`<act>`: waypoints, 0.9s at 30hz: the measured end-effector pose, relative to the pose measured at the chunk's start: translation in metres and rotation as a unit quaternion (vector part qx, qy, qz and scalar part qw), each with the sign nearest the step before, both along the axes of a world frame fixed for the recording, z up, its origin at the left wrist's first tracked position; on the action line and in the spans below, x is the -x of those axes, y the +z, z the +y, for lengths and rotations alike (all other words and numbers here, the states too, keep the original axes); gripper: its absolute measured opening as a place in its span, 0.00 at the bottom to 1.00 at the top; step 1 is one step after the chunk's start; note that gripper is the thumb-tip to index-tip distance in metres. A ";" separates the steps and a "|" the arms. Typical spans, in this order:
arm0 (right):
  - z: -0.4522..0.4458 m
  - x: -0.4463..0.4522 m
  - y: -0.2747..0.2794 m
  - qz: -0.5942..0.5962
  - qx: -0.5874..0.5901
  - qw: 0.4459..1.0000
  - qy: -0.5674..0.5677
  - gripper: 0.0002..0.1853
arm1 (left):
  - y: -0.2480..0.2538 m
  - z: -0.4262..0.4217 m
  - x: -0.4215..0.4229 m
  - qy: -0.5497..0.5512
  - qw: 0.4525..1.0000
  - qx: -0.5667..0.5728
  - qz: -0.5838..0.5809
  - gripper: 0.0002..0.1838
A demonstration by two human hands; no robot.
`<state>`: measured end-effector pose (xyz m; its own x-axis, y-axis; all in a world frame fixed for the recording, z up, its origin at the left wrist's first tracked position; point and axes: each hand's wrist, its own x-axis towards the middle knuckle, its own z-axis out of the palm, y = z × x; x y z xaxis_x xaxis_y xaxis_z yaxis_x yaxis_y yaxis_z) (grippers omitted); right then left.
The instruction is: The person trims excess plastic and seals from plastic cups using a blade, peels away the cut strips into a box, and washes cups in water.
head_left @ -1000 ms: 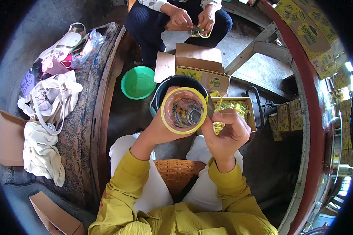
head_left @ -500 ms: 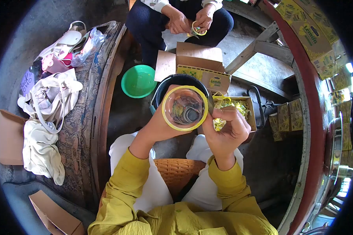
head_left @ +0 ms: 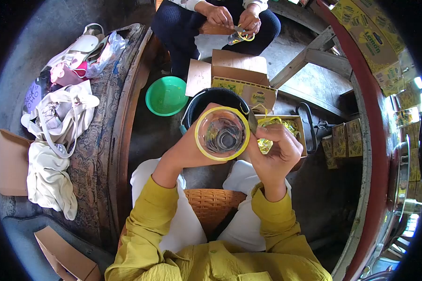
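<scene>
My left hand [head_left: 186, 149] is wrapped around a clear cup with a yellow rim [head_left: 222, 158], its round mouth turned up towards me. My right hand [head_left: 279, 152] pinches a small knife [head_left: 252, 122], whose blade stands upright against the right side of the rim. Fingers cover its handle. Directly beyond the cup is a dark bucket [head_left: 207, 97], partly hidden by it. To the right, a carton [head_left: 301, 136] holds yellow strips [head_left: 290, 126], partly behind my right hand.
Across from me a person's hands [head_left: 248, 19] work a blade on another yellow-rimmed cup [head_left: 237, 38]. A green basin [head_left: 166, 97] and an open cardboard box [head_left: 239, 68] stand ahead. Bags [head_left: 61, 112] lie on the bench at left; a red-edged wooden frame [head_left: 377, 154] runs along the right.
My hands and the cup have shifted slightly right and down, and the knife blade shows more clearly at the rim. The other person's cup has tilted and their hands have moved.
</scene>
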<state>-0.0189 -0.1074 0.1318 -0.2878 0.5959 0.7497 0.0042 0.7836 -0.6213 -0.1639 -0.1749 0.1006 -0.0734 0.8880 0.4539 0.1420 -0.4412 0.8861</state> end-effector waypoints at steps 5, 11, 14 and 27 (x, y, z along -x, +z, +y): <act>-0.002 0.001 0.000 -0.004 -0.016 1.000 -0.008 0.08 | -0.001 0.000 0.000 -0.009 1.000 0.010 -0.025 0.37; -0.001 0.002 -0.002 0.001 -0.026 0.999 -0.018 0.08 | -0.001 0.001 -0.001 -0.014 1.000 0.004 -0.026 0.36; 0.000 0.001 -0.001 -0.009 -0.020 1.000 -0.008 0.08 | 0.000 0.001 0.001 -0.026 1.000 -0.002 -0.004 0.37; 0.005 -0.002 0.001 0.027 0.006 0.999 -0.019 0.08 | -0.013 0.003 -0.005 -0.049 0.984 0.031 -0.169 0.37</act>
<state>-0.0165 -0.1029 0.1325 -0.2240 0.6155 0.7556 0.0007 0.7754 -0.6315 -0.1586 -0.1715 0.0877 -0.1231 0.9233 0.3638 -0.2054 -0.3824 0.9009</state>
